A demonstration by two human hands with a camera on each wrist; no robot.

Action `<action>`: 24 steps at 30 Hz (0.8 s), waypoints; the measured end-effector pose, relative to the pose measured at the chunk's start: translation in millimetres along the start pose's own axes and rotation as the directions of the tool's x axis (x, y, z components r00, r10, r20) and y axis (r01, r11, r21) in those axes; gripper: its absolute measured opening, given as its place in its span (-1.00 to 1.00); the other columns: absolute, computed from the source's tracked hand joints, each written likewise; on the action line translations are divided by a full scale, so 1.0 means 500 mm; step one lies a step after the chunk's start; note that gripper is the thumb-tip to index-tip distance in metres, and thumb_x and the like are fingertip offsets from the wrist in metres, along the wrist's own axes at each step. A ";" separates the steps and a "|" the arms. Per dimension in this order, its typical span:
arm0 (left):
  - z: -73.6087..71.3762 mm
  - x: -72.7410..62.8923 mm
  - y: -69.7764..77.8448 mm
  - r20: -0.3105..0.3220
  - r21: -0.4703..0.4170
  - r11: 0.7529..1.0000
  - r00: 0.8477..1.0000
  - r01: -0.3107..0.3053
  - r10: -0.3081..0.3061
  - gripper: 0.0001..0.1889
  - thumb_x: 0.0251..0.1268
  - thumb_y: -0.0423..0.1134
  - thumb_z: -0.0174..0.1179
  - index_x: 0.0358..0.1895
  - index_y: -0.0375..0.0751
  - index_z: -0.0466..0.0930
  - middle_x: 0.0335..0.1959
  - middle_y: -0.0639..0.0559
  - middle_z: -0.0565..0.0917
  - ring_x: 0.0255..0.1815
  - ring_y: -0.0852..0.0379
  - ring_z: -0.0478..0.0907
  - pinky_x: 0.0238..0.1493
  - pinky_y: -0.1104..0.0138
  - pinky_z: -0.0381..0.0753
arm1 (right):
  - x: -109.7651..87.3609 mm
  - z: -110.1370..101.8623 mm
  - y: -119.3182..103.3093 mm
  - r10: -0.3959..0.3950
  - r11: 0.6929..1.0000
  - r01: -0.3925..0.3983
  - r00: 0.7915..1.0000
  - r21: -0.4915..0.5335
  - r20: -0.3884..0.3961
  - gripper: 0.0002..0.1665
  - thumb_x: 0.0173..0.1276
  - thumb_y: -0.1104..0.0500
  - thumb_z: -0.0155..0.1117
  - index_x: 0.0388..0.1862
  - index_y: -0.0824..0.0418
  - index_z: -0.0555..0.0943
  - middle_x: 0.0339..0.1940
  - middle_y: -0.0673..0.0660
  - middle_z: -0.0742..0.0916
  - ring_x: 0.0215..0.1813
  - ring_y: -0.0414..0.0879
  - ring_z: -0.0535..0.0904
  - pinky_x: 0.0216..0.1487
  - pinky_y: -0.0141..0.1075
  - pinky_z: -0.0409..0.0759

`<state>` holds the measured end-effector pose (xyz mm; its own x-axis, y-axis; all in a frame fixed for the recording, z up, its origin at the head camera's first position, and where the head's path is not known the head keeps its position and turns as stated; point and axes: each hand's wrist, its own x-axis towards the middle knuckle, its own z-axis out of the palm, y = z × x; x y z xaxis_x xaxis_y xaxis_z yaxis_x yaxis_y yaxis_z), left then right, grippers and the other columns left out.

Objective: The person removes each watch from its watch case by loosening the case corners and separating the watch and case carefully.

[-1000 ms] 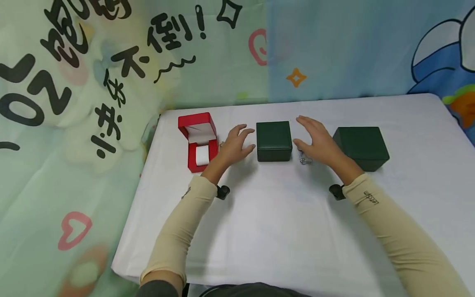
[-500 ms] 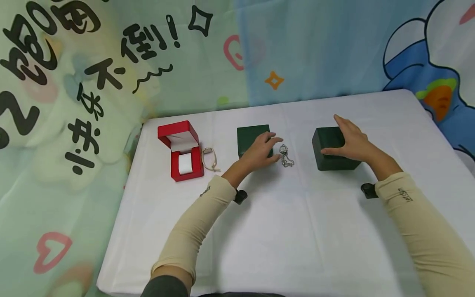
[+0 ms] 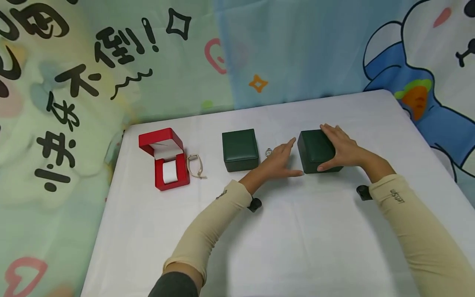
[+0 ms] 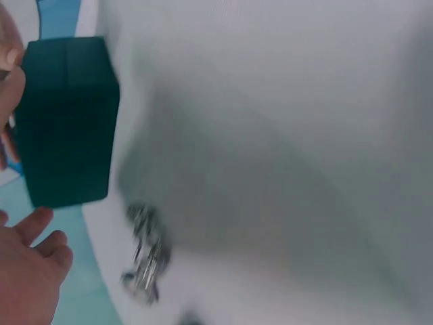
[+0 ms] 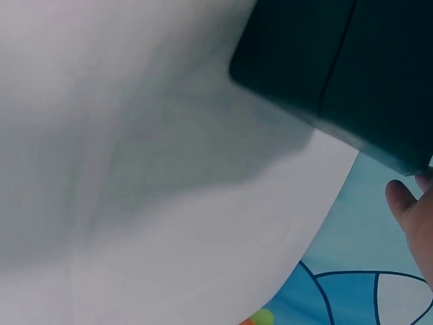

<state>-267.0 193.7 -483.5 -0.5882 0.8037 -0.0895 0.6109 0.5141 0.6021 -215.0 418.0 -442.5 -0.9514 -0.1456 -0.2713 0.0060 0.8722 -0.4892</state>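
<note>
My right hand [image 3: 343,150] holds a dark green lidded box [image 3: 313,144] at the right, thumb at its near edge and fingers over its top and far side. My left hand [image 3: 278,163] is open just left of that box, fingers straight and thumb spread toward it. In the left wrist view, the left fingertips [image 4: 37,220] are right at a corner of the box. A silver watch [image 3: 268,152] lies behind my left hand, its bracelet hidden in the head view; the left wrist view shows the whole watch [image 4: 145,254], blurred. The right wrist view shows the box's lid seam.
A second green box [image 3: 240,148], lid down, stands in the middle of the white-covered table [image 3: 267,231]. At the left is an open red box [image 3: 182,175] with a white cushion [image 3: 170,172]. A slim gold-toned watch [image 3: 200,167] lies beside it. A printed cloth [image 3: 297,53] hangs behind.
The head view has turned right. My right hand has gone from beside the middle green box to the right one; my left hand has passed over the middle box and followed it rightward.
</note>
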 end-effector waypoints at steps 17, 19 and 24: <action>0.073 0.073 0.006 0.002 -0.149 0.986 0.998 0.069 -0.070 0.31 -0.12 0.08 0.37 0.40 -0.21 -0.58 0.48 -0.13 -0.29 0.49 -0.01 -0.26 0.43 0.25 -0.02 | 0.006 -0.021 0.022 -0.010 0.999 0.016 0.994 -0.050 0.106 0.60 -0.28 -0.11 0.57 0.45 0.19 -0.39 0.45 0.33 -0.28 0.42 0.36 -0.41 0.16 0.45 -0.18; 0.071 0.078 0.005 -0.007 -0.152 0.986 0.998 0.066 -0.068 0.31 -0.14 0.07 0.39 0.41 -0.24 -0.55 0.48 -0.14 -0.29 0.49 0.00 -0.26 0.43 0.26 -0.02 | 0.003 -0.025 0.030 -0.004 1.000 0.006 0.992 -0.014 0.123 0.62 -0.28 -0.09 0.57 0.44 0.17 -0.45 0.45 0.32 -0.30 0.43 0.35 -0.41 0.15 0.46 -0.18; 0.067 0.091 0.001 -0.027 -0.166 0.986 0.999 0.019 -0.024 0.34 -0.19 0.02 0.43 0.40 -0.31 -0.54 0.47 -0.16 -0.27 0.49 0.00 -0.26 0.43 0.27 -0.03 | -0.001 -0.026 0.052 -0.007 1.000 0.008 0.991 -0.005 0.134 0.66 -0.28 -0.06 0.58 0.42 0.15 -0.53 0.44 0.33 -0.29 0.40 0.42 -0.21 0.16 0.41 -0.02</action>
<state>-275.7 240.7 -513.9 -0.6170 0.7827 -0.0822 0.5031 0.4726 0.7235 -218.4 447.0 -444.4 -0.9016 -0.2129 -0.3766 -0.0028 0.8734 -0.4871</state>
